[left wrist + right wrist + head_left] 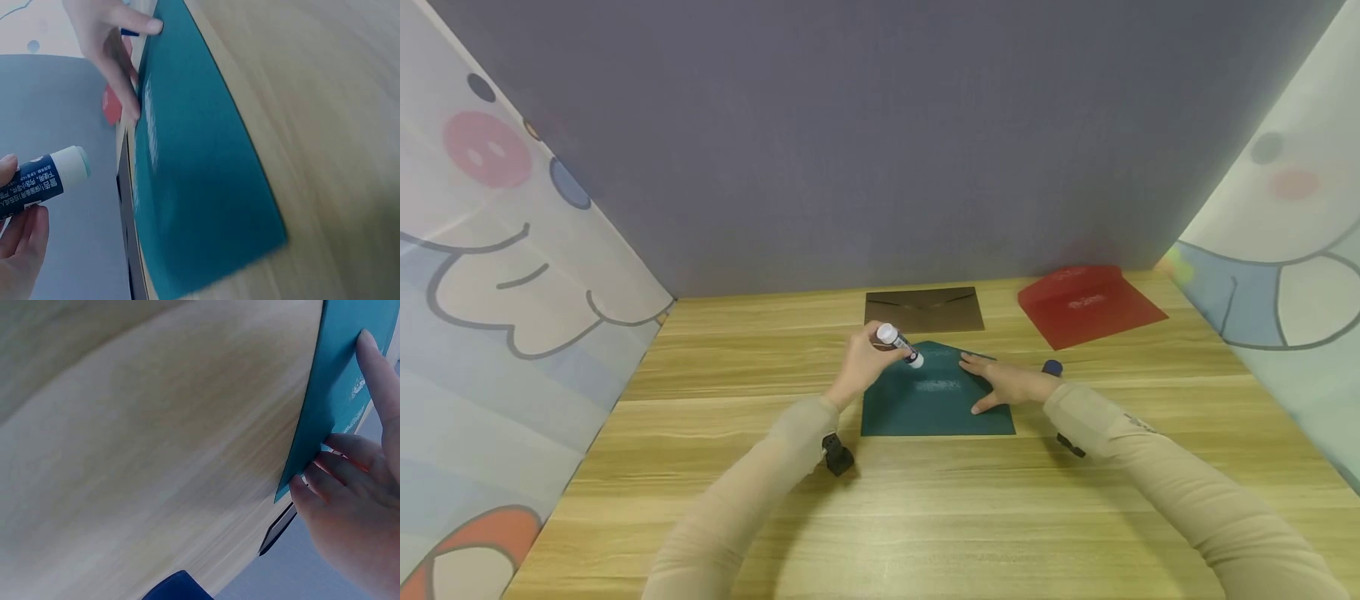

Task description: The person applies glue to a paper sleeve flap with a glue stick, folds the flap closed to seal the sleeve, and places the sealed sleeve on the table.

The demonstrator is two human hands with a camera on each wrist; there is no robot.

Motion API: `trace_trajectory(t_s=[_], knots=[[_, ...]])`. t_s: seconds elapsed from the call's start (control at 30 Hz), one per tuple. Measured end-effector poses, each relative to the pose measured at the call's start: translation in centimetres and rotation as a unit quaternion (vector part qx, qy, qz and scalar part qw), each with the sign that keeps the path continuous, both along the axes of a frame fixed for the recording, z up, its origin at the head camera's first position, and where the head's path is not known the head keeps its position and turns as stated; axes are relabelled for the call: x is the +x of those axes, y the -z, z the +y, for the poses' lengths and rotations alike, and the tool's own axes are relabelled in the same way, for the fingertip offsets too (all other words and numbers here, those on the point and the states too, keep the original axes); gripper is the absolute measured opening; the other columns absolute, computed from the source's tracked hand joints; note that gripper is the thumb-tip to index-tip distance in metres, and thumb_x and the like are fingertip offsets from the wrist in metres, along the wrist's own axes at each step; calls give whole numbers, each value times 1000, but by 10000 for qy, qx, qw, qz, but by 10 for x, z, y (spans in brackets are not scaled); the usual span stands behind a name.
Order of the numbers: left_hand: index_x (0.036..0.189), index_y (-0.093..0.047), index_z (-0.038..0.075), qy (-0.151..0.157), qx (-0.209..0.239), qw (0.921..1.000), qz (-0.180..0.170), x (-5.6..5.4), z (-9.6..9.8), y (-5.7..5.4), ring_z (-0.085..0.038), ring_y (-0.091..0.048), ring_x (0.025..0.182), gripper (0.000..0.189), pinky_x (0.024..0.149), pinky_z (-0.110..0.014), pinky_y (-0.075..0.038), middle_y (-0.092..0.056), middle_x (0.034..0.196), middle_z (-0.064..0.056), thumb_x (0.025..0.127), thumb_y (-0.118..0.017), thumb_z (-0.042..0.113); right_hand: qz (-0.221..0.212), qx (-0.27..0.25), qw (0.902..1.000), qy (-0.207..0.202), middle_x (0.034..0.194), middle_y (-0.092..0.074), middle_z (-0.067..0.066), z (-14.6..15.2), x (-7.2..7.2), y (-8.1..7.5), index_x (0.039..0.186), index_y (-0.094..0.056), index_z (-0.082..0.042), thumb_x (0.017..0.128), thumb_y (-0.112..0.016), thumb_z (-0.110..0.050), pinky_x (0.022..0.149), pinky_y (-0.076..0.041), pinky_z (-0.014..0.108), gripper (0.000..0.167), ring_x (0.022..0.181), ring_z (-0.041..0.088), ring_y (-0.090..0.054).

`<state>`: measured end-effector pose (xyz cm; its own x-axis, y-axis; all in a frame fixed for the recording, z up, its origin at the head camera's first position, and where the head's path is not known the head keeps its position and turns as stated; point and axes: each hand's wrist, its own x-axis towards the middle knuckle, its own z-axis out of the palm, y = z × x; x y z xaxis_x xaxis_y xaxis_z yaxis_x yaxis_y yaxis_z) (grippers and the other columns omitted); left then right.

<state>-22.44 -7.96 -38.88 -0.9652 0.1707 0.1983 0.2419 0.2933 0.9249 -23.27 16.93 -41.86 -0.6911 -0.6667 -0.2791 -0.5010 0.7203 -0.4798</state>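
My left hand grips a glue stick with a dark printed label. In the left wrist view the glue stick is tilted, its pale greenish tip apart from the paper. Beneath it lies a teal envelope with its flap opened away from me. Whitish glue streaks mark the envelope's middle and flap. Spread fingers of my right hand rest on the envelope's right side; the right wrist view shows the thumb or finger tips of that hand touching the teal paper.
A closed brown envelope lies just behind the teal one. To the back right is a red envelope with its flap up and whitish streaks. A dark blue cap stands beside my right wrist. A grey panel rises behind the wooden table.
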Motion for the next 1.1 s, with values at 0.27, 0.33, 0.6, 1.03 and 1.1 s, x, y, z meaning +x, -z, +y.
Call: trace_trajectory(t_s=[0.27, 0.33, 0.6, 1.03, 1.1], knots=[[96, -55, -3, 338, -217, 9992, 28, -6, 20, 17, -24, -61, 83, 30, 68, -25, -52, -60, 92, -15, 72, -71, 4, 57, 32, 10000, -33, 142, -16, 25, -1, 1, -1, 135, -25, 8, 76, -68, -31, 98, -30, 49, 83, 126, 42, -21], [97, -56, -2, 414, -457, 9980, 95, -6, 24, 19, -21, -60, 81, 31, 66, -24, -51, -60, 92, -13, 72, -72, 6, 50, 28, 10000, -16, 142, -16, 24, -2, 0, -1, 135, -25, 7, 76, -68, -30, 99, -29, 48, 82, 127, 41, -21], [102, -58, 2, 579, -1250, 9901, 271, -3, 33, 22, -16, -58, 81, 34, 66, -22, -48, -61, 95, -9, 74, -71, 15, 134, 25, 9999, -22, 141, -18, 25, 0, 0, 0, 134, -27, 8, 75, -69, -30, 98, -30, 49, 82, 126, 42, -24], [104, -57, -1, 1126, -1739, 9776, 367, -5, 48, 27, -13, -59, 82, 29, 67, -18, -48, -61, 94, -9, 80, -65, 13, 155, -18, 9999, -21, 141, -19, 25, -1, 0, 1, 134, -26, 8, 75, -69, -30, 98, -30, 49, 82, 125, 42, -24], [105, -56, -1, 1252, -1976, 9712, 446, -5, 51, 24, -14, -60, 84, 29, 68, -17, -48, -61, 96, -10, 80, -64, 12, 132, -9, 9999, 5, 141, -18, 25, -1, 0, 0, 134, -26, 9, 75, -69, -30, 98, -30, 49, 82, 126, 42, -24]])
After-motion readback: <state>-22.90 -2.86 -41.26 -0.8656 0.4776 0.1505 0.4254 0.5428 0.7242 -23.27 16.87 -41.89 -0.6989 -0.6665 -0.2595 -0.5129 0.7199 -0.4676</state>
